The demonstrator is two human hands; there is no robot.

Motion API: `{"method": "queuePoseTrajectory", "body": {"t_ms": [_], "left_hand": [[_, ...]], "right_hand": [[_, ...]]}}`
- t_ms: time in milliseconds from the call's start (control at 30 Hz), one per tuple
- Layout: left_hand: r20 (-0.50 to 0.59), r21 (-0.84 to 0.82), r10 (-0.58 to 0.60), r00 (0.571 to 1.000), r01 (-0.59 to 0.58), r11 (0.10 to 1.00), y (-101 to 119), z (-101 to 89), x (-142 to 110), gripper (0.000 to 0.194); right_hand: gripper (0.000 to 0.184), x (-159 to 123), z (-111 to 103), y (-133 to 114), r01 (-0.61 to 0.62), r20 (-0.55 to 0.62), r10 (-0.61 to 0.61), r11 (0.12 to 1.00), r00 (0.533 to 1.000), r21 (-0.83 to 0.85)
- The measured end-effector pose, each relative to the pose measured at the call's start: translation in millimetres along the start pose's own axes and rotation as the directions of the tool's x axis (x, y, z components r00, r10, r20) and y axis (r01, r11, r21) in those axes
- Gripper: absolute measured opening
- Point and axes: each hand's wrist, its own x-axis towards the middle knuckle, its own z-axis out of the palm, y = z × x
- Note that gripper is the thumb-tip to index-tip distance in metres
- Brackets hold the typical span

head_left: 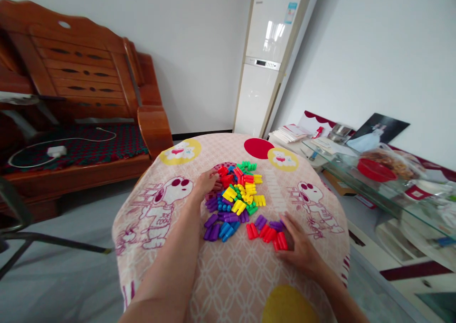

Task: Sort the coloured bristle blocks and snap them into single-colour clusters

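Colourful plastic toy building blocks lie heaped on the table, in red, yellow, green, blue and purple. At the heap's far left edge, my left hand has its fingers curled against a red block; its fingertips are partly hidden. My right hand rests on the cloth at the near right, thumb and fingers apart. Between them and the heap sits a small group of red blocks and purple blocks, the rightmost close to my thumb. Purple blocks and blue blocks lie at the near left.
A patterned cloth covers the round table. Behind to the left stands a wooden bench with a white charger on its seat. To the right, a glass-topped cabinet holds papers, a red bowl and bags. A tall white air conditioner stands behind.
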Motion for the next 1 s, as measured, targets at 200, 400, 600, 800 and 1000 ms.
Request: {"method": "queuePoseTrajectory", "body": {"t_ms": [200,400,600,800,1000], "left_hand": [[0.157,-0.165,0.029,0.987,-0.003,0.986,13.7,7.3,-16.2,0.047],[0.172,-0.123,0.225,0.959,-0.206,0.971,13.5,-4.4,-14.3,0.064],[0.051,-0.028,0.336,0.94,-0.335,0.942,10.7,-21.2,-6.1,0.067],[-0.103,0.341,0.28,0.954,-0.231,0.911,2.5,-36.6,2.8,0.05],[-0.191,0.58,0.186,0.964,-0.042,0.813,1.7,-37.0,4.9,0.039]], "right_hand": [[0.096,70.4,47.3,-61.7,0.315,0.007,-0.315,0.948,0.949,0.039],[0.079,135.3,75.9,-102.3,0.507,-0.031,-0.507,0.862,0.861,-0.011],[0.064,177.9,65.9,-119.6,0.53,-0.087,-0.533,0.846,0.842,-0.054],[0.048,208.8,19.5,-87.3,0.397,-0.364,-0.35,0.916,0.863,0.062],[0.068,246.6,11.1,-24.4,0.058,-0.308,0.054,0.937,0.95,0.344]]}}
